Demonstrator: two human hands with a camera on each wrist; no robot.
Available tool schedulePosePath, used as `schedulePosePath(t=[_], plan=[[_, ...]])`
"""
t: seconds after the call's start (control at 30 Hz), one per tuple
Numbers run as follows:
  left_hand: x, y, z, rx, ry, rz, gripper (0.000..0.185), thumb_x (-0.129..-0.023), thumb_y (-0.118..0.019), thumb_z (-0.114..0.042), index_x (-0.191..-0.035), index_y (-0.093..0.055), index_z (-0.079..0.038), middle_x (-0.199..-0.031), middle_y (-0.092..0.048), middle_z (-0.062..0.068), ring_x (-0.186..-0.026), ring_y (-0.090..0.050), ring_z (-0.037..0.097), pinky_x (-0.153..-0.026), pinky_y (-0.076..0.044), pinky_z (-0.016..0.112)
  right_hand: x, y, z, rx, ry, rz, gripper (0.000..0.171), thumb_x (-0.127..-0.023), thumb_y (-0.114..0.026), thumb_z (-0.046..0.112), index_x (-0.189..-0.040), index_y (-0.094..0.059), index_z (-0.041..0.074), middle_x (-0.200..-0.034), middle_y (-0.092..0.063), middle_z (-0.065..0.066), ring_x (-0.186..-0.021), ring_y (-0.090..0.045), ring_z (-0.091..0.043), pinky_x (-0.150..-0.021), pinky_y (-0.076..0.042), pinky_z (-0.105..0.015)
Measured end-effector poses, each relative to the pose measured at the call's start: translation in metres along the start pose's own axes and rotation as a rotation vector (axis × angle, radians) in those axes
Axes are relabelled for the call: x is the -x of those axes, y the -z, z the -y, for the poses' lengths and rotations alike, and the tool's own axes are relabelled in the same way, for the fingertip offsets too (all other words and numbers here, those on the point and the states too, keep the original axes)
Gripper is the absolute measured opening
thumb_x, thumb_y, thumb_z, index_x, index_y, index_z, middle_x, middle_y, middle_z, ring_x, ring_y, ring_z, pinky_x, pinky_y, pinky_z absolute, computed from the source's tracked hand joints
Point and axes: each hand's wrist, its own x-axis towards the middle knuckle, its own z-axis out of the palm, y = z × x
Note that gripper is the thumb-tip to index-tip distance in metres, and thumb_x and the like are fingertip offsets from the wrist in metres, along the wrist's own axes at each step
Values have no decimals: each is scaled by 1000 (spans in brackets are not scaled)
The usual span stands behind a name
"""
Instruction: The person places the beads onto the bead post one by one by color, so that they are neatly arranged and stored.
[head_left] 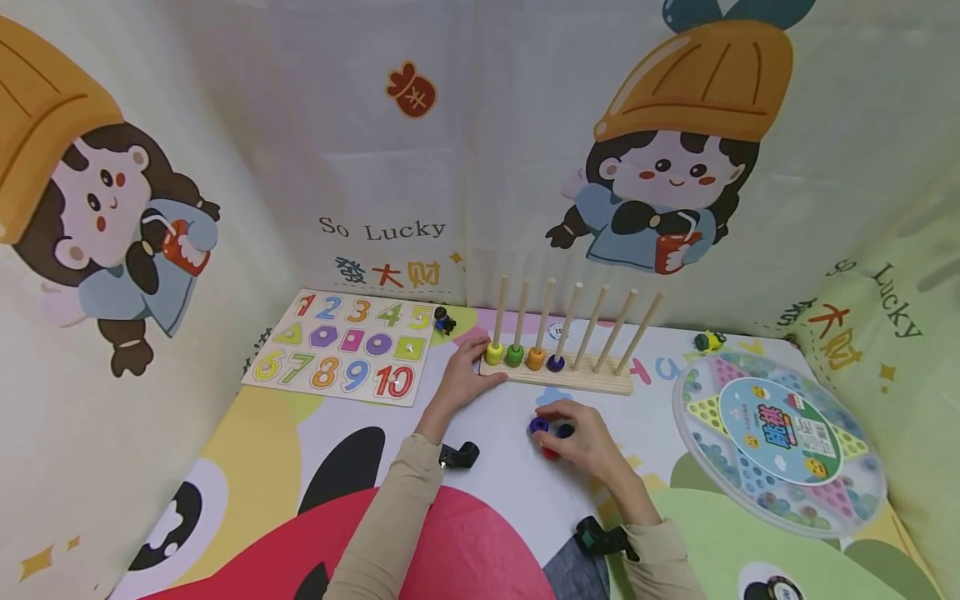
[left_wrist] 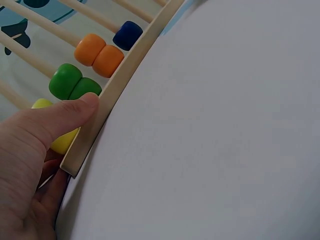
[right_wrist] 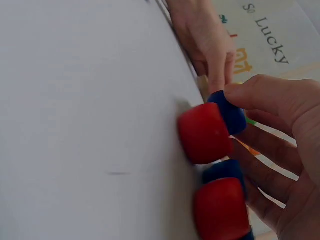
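Right grip: right hand [head_left: 588, 442] curled over a cluster of loose beads [right_wrist: 212, 145] on the bench [head_left: 495, 433], thumb and fingers closing on a blue one.
Loose beads: 2 red, 2 blue counted; smooth, rounded, glossy.
Left grip: left hand [head_left: 463, 375] clasps the end of the wooden base [head_left: 577, 379], thumb pressed on its edge.
Rack: 7 plain pegs; yellow, green, orange, blue beads on the first 4.

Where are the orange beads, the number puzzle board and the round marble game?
orange beads [left_wrist: 99, 55], left wrist view, where the two meet.
number puzzle board [head_left: 347, 347], head view, centre.
round marble game [head_left: 780, 432], head view, lid label.
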Motion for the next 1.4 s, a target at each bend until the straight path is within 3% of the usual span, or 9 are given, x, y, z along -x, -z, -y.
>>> schedulePosePath(t=[0.37, 1.07, 1.4], plan=[[-1, -1, 1, 18, 12, 6, 72, -80, -84, -25, -136, -53, 8, -143, -49, 15, -135, -43, 30, -115, -35, 39, -17, 22, 1, -47, 21, -88, 28, -79, -80, 0, -105, -72, -3, -99, -72, -10, -87, -70, -28, -81, -58, -51], [0, 0, 1, -2, 2, 10, 70, -81, -83, -25, -136, -54, 8, -144, -48, 15, -136, -42, 31, -116, -33, 42, -50, 67, 19, 32, 39, -184, 24, -80, -78, -1, -103, -73, -3, -98, -71, -16, -88, -68, -32, -77, -59, -53], [-1, -1, 2, -9, -2, 9, 70, -80, -84, -26, -135, -55, 7, -144, -48, 15, -136, -42, 30, -115, -34, 41, -64, 84, 40, 81, 103, -309, 24, -79, -79, -2, -101, -73, -3, -98, -69, -15, -88, -66, -31, -73, -59, -50]])
